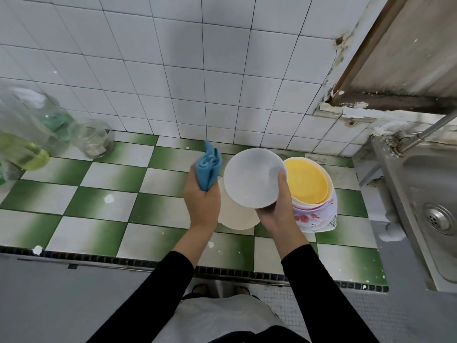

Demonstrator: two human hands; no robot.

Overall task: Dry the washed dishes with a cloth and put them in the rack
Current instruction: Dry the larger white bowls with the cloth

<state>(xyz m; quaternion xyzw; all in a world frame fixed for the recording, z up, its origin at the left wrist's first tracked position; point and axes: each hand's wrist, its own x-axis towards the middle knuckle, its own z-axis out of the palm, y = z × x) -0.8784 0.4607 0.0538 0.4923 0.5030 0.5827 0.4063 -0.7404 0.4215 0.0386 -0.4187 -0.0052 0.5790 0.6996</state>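
My right hand (279, 206) grips a white plate (252, 178) by its right rim and holds it tilted above the counter. My left hand (201, 201) holds a bunched blue cloth (209, 167) just left of the plate, not touching it. Beneath the plate lies a cream plate (235, 216) on the counter. To the right stands a stack of bowls: a yellow one (306, 181) nested on top, a white flowered one (319, 216) lowest. No rack is in view.
The green-and-white checked tile counter (111, 191) runs left, with glass jars (91, 138) and bottles (22, 134) at the far left by the wall. A steel sink (430, 194) with a drain sits at the right, under a worn window frame.
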